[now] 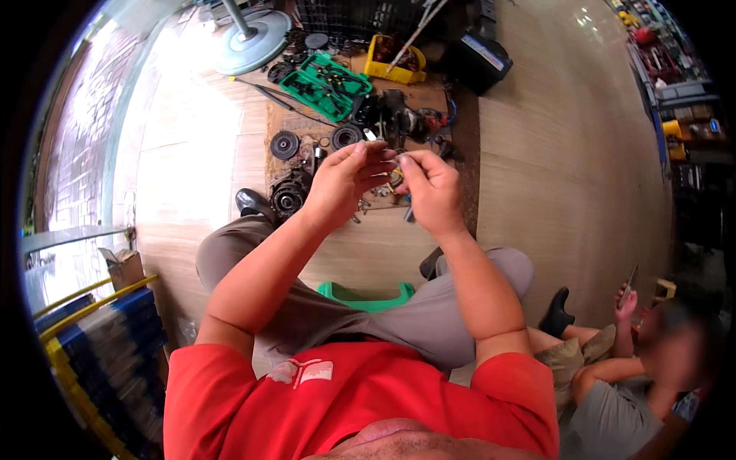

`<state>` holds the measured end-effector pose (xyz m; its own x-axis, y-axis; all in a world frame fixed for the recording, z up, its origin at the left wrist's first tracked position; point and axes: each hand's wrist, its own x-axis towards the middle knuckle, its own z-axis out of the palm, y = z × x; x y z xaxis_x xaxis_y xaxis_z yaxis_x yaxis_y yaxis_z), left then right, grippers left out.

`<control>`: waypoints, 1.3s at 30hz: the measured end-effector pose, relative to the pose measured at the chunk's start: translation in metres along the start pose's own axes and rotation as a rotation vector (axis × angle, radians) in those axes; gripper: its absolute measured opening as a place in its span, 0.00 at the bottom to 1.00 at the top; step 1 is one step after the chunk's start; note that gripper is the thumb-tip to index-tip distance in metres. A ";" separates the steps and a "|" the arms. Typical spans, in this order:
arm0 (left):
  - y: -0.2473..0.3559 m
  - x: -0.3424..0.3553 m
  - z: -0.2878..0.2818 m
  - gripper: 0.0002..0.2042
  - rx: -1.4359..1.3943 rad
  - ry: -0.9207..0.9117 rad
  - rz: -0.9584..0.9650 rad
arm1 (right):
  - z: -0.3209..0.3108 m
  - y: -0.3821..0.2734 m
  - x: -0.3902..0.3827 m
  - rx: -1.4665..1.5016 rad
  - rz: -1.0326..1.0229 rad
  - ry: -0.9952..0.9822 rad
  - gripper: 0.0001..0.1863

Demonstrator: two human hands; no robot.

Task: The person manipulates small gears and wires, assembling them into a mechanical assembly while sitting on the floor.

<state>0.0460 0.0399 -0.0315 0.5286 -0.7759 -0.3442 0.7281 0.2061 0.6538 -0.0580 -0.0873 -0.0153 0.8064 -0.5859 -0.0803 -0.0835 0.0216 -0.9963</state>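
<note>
Over a brown board (468, 184) on the floor, my two hands come together fingertip to fingertip. My left hand (343, 182) is closed, its thumb pressed against bent fingers. My right hand (433, 190) pinches thumb against forefinger close beside it. Whatever small piece lies between the fingertips is too small to name. Just beyond the left fingers shows a silvery-white piece (369, 134); whether it is held I cannot tell. Under the hands lie small metal parts (363, 205). A round dark machine part (288, 197) sits left of my left wrist, with a dark disc (284, 144) beyond it.
A green tool case (326, 86) lies open past the hands, near a yellow bin (395, 63) and a black battery (477, 64). A round stand base (253, 42) is at far left. At lower right a seated person (621, 383) holds a phone (629, 284).
</note>
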 end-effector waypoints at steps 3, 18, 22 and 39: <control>-0.005 0.003 -0.001 0.19 -0.020 -0.059 -0.008 | 0.001 0.005 -0.002 -0.017 0.004 -0.007 0.07; -0.002 -0.002 0.006 0.16 -0.034 -0.053 0.018 | 0.007 0.001 -0.005 -0.265 -0.120 -0.078 0.06; -0.001 -0.005 0.003 0.15 -0.002 -0.092 0.047 | 0.009 0.007 -0.006 -0.372 -0.180 -0.087 0.06; -0.005 0.002 0.004 0.11 0.307 -0.088 0.159 | 0.011 0.010 -0.013 -0.197 -0.026 -0.121 0.08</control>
<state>0.0415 0.0345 -0.0326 0.5752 -0.7998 -0.1715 0.4678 0.1497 0.8711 -0.0625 -0.0708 -0.0247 0.8730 -0.4828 -0.0699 -0.1653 -0.1578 -0.9735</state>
